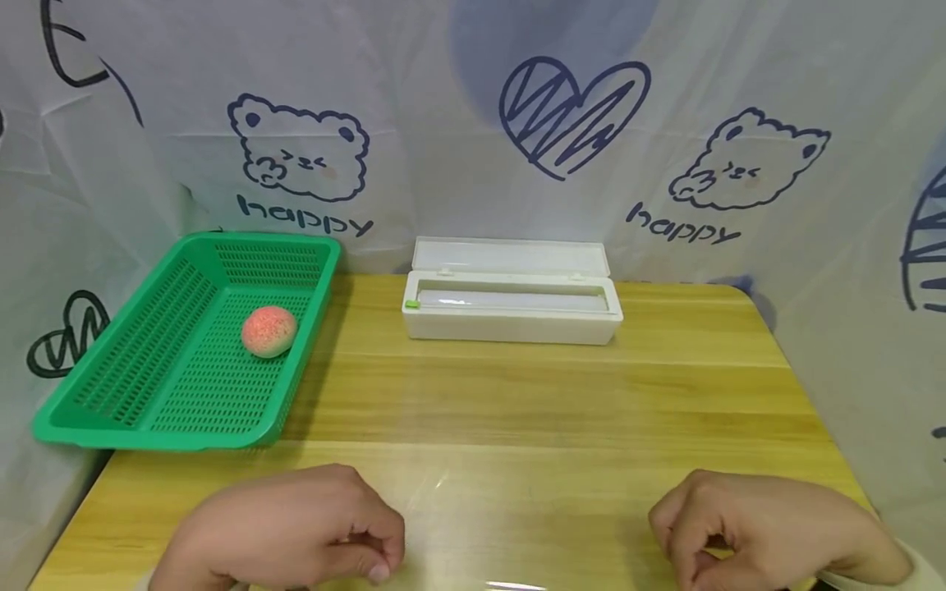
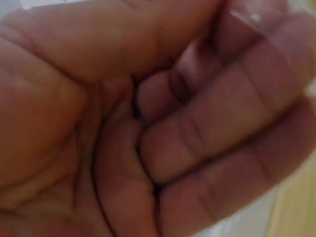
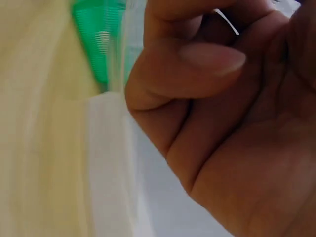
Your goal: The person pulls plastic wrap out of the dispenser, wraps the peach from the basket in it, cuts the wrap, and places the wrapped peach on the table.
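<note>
Between my hands stretches a sheet of clear cling film (image 1: 441, 480), seen mainly by its glints over the front of the table. My left hand (image 1: 296, 525) pinches its left side between thumb and curled fingers; a shiny bit of film (image 2: 254, 17) shows near the fingertips in the left wrist view. On the other side my right hand (image 1: 754, 525) grips the film with curled fingers, though the exact contact is hidden. At the back stands a white cling film dispenser (image 1: 510, 330), lid raised, a pale roll inside and a green slider at its left end.
A green basket (image 1: 199, 398) stands at the left of the wooden table (image 1: 458, 394), holding one pink and cream peach (image 1: 269, 332). Behind the table hangs a white cloth (image 1: 421, 98) with drawn bears and hearts, which also runs along both sides.
</note>
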Available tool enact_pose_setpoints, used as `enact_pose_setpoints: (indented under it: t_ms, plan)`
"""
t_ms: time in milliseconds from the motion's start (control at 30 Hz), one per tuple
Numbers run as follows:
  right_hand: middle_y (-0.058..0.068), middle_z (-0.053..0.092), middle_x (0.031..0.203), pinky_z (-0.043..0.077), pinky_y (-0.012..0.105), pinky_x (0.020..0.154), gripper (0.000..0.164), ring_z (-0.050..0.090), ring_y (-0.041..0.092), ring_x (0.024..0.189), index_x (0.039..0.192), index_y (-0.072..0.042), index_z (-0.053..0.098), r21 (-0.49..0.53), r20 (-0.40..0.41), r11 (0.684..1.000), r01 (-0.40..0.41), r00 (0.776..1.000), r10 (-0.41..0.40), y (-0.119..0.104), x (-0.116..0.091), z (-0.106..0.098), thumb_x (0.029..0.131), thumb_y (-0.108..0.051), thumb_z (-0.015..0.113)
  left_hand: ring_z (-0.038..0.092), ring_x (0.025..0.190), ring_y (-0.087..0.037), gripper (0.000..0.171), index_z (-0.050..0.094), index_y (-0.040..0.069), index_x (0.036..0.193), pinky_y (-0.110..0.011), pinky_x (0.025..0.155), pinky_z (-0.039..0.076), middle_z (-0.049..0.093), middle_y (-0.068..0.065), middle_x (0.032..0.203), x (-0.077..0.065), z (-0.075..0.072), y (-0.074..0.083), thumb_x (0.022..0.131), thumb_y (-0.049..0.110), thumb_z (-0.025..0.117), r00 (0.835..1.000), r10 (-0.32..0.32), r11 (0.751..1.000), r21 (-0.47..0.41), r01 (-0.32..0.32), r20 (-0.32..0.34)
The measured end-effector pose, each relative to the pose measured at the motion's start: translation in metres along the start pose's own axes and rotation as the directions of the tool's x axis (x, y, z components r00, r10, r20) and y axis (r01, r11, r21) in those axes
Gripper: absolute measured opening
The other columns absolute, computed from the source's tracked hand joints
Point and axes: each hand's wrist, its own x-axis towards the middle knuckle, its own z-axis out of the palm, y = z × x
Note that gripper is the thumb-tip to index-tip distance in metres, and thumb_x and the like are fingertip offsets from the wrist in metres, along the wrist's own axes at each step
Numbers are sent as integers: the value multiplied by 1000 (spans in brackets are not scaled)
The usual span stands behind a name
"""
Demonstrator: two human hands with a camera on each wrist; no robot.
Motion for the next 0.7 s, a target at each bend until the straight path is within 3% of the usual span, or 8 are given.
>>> enact_pose_setpoints:
  t_ms: [200, 333, 433, 700]
  plan:
    - [-9, 56, 69, 43, 8, 56, 22, 41, -14, 67, 68, -18, 67, -40, 54, 981, -190, 980, 192, 25, 13, 21, 81, 0, 68, 37, 59, 11, 15, 61, 29, 77, -9, 55, 37, 41, 22, 64, 14, 21, -22, 91, 27, 66, 997, -49, 999, 19, 48, 60]
    - [-12, 53, 60, 39, 6, 52, 24, 33, -15, 60, 61, -18, 64, -104, 89, 965, -241, 964, 251, 40, 19, 32, 75, 1, 68, 39, 60, 9, 16, 62, 28, 75, -10, 56, 39, 43, 22, 63, 21, 32, -32, 88, 22, 68, 991, -83, 996, 52, 78, 102]
    - [-11, 44, 52, 28, 6, 45, 27, 23, -11, 52, 54, -16, 57, -137, 101, 954, -266, 954, 281, 48, 23, 37, 73, 2, 66, 40, 60, 8, 17, 62, 29, 74, -12, 56, 40, 44, 23, 63, 23, 38, -36, 87, 21, 70, 982, -138, 989, 67, 130, 131]
    - [-16, 38, 49, 21, 10, 40, 24, 19, -9, 46, 51, -14, 56, -165, 87, 907, -387, 911, 404, 59, 26, 53, 67, 2, 64, 44, 60, 5, 17, 65, 28, 68, -15, 57, 43, 51, 25, 63, 26, 50, -42, 81, 21, 73, 958, -224, 974, 56, 218, 178]
